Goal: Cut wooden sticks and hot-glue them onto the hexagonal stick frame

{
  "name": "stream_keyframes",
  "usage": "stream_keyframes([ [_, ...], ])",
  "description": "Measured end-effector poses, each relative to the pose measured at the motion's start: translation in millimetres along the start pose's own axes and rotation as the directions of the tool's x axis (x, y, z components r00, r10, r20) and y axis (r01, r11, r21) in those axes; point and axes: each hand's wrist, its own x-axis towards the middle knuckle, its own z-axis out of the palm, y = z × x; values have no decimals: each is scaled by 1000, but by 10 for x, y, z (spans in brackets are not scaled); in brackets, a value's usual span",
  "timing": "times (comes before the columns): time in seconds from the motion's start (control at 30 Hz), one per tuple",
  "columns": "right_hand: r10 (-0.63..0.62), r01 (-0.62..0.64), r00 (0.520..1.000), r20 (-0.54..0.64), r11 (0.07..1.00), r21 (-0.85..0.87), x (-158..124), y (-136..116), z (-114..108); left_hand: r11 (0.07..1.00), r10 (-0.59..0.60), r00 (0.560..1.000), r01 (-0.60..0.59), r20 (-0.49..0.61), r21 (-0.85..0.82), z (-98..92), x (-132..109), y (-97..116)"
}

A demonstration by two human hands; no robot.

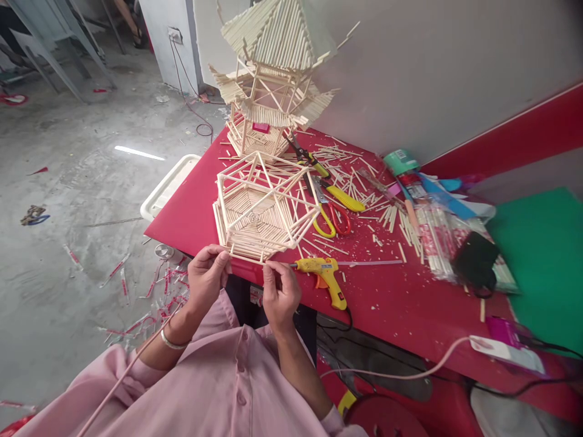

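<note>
A hexagonal frame of thin wooden sticks (255, 212), with a patterned stick floor, stands at the table's front left edge. My left hand (208, 276) is closed in a pinch at the frame's near left corner. Thumb and fingers of my right hand (281, 294) are pinched together a little to the right. Between the two hands runs a thin wooden stick (246, 260) along the near side of the frame, its ends partly hidden by my fingertips. A yellow glue gun (325, 273) lies just right of my right hand, with a clear glue stick in its back.
Behind the frame rises a tiered stick pavilion (282, 79). Scissors (330, 218), yellow-handled pliers (314, 162) and scattered sticks (350, 173) lie to the right. Packs of sticks (439, 233) and a green sheet (542, 261) are farther right. Cables (401, 375) hang by the front edge.
</note>
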Motion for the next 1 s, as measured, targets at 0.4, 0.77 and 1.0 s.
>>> stream_keyframes([
  [0.4,7,-7,1000,-1,1000,13,3,-10,7,1000,-14,1000,14,-10,6,7,-6,11],
  [0.77,27,-27,1000,4,1000,9,-19,6,14,1000,-1,1000,1,-5,4,27,-3,31],
  [1.0,21,-21,1000,2,1000,8,-10,-5,9,1000,-4,1000,4,-6,-1,18,-3,16],
])
